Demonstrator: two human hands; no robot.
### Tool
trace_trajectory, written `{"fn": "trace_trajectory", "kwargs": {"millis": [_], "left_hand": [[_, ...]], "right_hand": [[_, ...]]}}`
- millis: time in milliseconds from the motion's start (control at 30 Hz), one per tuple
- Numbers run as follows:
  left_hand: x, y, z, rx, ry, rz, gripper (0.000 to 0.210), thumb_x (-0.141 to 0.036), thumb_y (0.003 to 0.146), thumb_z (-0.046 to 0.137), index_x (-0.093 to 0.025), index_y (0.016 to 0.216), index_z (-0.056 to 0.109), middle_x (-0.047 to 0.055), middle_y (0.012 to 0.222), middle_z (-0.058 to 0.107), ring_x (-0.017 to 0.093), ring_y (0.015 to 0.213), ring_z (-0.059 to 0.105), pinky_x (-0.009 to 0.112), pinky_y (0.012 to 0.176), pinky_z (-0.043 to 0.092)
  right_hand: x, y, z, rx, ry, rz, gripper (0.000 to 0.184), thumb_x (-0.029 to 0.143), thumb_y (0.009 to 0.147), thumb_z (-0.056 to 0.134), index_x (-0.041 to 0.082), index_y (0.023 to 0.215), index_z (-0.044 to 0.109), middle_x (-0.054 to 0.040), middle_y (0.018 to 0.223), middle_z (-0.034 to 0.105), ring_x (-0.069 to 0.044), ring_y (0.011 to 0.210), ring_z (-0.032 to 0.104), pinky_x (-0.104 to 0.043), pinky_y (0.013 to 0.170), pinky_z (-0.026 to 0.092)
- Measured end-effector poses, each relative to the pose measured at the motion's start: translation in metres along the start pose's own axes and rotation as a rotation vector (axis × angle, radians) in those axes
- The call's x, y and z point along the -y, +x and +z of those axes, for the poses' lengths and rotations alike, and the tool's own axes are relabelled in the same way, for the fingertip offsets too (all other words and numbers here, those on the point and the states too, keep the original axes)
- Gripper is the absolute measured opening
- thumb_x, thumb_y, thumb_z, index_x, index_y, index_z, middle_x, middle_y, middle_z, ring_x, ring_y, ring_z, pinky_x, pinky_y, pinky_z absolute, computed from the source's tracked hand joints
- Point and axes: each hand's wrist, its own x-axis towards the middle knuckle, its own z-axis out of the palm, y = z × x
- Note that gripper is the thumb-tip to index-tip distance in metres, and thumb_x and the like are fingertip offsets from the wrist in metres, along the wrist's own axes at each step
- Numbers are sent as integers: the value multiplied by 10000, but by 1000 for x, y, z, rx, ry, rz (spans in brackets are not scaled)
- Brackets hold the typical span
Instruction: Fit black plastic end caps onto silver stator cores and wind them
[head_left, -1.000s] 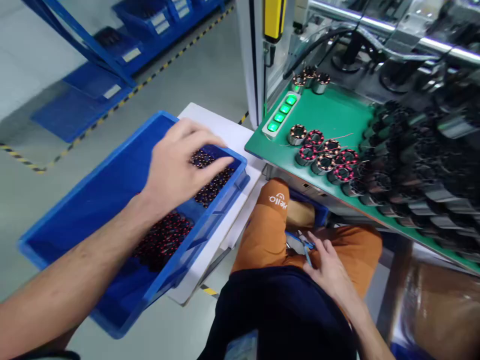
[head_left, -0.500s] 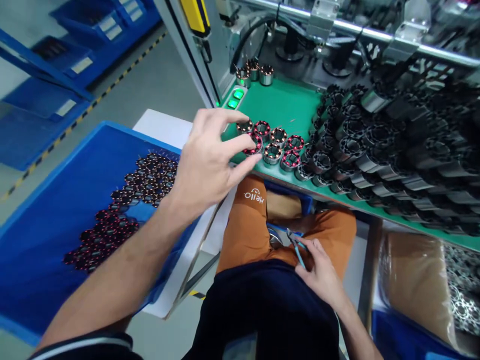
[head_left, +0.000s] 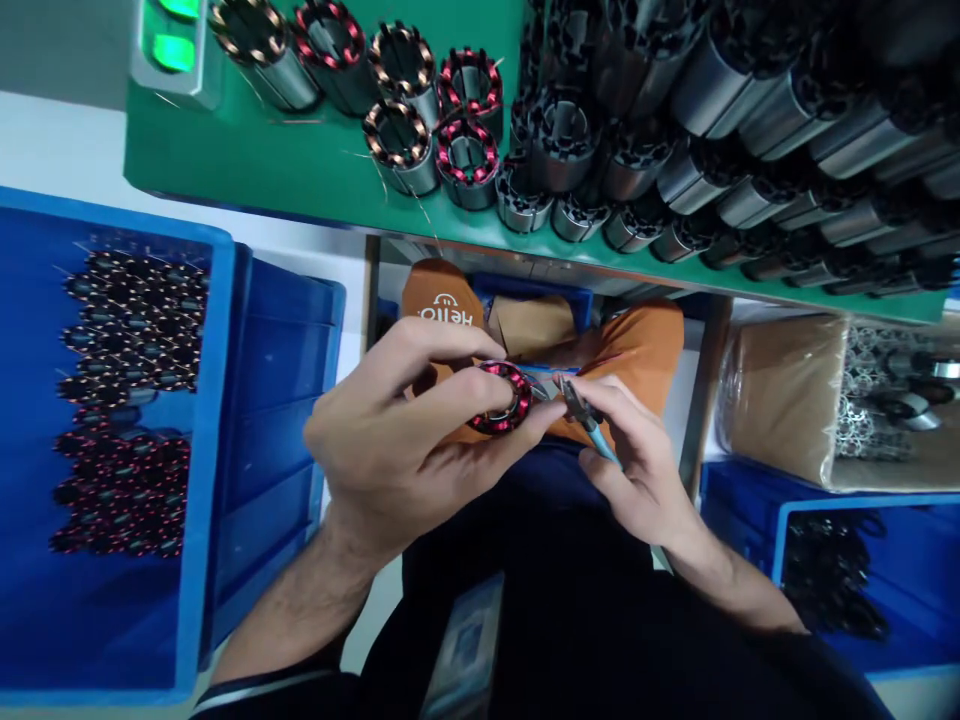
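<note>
My left hand is closed around a motor stator with red windings, held above my lap with its wound end turned up toward me. My right hand grips a pair of cutting pliers with light blue handles. The plier jaws are close to the stator's right side, where a thin wire end seems to stick out; whether they touch it I cannot tell. On the green work surface stand several wound stators, some copper-coloured and some red.
Rows of dark unwound stator cores fill the green surface's right side. A blue bin at left holds wound stators. A plastic-lined box with metal parts and a blue bin with black parts stand right. Two green-lit buttons sit upper left.
My left hand has taken the red stator from the green surface and brought it down over my lap. My right hand has raised the pliers to it. The view has tilted down and closer.
</note>
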Motion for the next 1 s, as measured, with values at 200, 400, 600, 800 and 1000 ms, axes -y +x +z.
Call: {"fn": "trace_trajectory", "kwargs": {"millis": [200, 400, 600, 800, 1000], "left_hand": [[-1, -1, -1, 4, -37, 25, 277, -364, 1005, 1047, -247, 963, 799, 28, 1064, 888, 141, 774, 763, 309, 618, 584], [-2, -8, -6, 66, 13, -24, 221, -335, 1048, 1013, -300, 1024, 797, 7, 1152, 892, 190, 893, 825, 371, 708, 668], [-1, -12, -7, 51, -73, -93, 296, -347, 991, 1077, -279, 983, 789, 18, 1115, 879, 187, 897, 827, 348, 734, 645], [11, -19, 2, 100, -531, -481, 197, -369, 1000, 1022, -267, 1033, 858, 61, 1164, 886, 241, 1052, 845, 382, 874, 697], [11, -16, 18, 52, -927, -799, 289, -490, 1034, 1040, -252, 946, 904, 40, 970, 881, 207, 908, 834, 350, 846, 722]], "right_hand": [[1, 1, 1, -24, -31, -29, 935, 36, 943, 652, 433, 1788, 710, -9, 1477, 855, -240, 1261, 802, -432, 1138, 703], [2, 2, 6, -76, -108, -46, 919, 35, 922, 649, 416, 1749, 770, -4, 1154, 814, -193, 944, 730, -338, 834, 653], [-2, 4, 9, -93, -137, -37, 800, 38, 923, 651, 358, 1622, 873, 1, 1015, 850, -171, 765, 694, -329, 714, 615], [-14, 14, 0, -139, -344, 58, 666, 191, 966, 697, 306, 1599, 870, -23, 956, 759, -230, 831, 680, -401, 757, 650], [-22, 14, -1, -209, -604, -170, 678, 244, 968, 840, 378, 1633, 855, -54, 1080, 711, -270, 968, 690, -470, 847, 671]]}}
